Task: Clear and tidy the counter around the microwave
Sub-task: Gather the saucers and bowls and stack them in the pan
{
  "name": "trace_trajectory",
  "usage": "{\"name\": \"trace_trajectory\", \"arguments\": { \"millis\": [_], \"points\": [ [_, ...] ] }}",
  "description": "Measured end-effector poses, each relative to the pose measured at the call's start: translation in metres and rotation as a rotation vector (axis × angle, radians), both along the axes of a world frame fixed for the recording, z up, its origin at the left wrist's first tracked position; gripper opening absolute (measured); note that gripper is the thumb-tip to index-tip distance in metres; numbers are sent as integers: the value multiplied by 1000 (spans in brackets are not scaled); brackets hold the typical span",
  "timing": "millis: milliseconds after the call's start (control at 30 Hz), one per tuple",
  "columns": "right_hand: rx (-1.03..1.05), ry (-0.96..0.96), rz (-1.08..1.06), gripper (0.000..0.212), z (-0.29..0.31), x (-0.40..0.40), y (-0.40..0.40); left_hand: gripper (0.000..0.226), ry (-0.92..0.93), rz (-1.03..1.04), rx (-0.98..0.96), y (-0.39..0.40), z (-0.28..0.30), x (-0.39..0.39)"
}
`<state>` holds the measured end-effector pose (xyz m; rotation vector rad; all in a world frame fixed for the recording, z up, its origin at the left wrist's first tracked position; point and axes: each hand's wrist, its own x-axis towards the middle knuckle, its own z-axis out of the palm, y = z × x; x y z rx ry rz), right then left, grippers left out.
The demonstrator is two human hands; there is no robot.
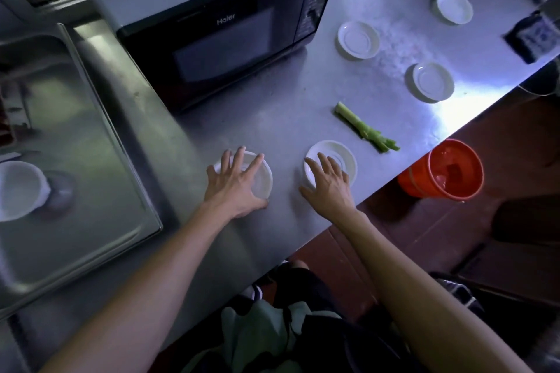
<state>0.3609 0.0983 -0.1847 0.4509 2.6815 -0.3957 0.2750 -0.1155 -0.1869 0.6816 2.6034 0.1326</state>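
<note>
A steel counter point(272, 118) runs diagonally, its front edge cutting from lower centre up to the right, with dark red floor beyond it. An orange bucket point(442, 171) stands on the floor just past that edge. A sink basin point(75, 160) is set into the left side, with a white cup point(19, 189) inside. A black microwave point(224, 36) sits at the back, its door shut (crumbs dot its top).

Open steel lies between the microwave and the front edge. To the right, three white saucers sit well apart: one near the microwave's corner point(358, 39), one farther back point(453, 7), one near the front edge point(432, 81). A green celery stalk point(365, 127) lies between them and the hands.

The left hand point(235, 183) is spread over a small white dish point(263, 179), fingers curved around its rim. The right hand point(328, 183) rests relaxed fingers on another white saucer point(339, 157), close to the edge, not gripping it.
</note>
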Motion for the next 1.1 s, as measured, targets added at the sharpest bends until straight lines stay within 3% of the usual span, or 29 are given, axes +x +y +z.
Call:
{"name": "trace_trajectory", "arguments": {
  "millis": [333, 600, 800, 1100],
  "points": [
    [22, -55, -15, 107, -34, -15, 60, 109, -26, -42, -78, 65, -5, 3],
    [-6, -59, 163, 123, -43, -27, 76, 109, -14, 19, -148, 79, 5, 1],
    [6, -57, 259, 115, -38, -44, 72, 108, 7, 102, -133, 72, 18, 3],
    [-20, 91, 391, 114, 11, -82, 31, 109, 161, 283, -27, 23, 62, -5]
  ]
}}
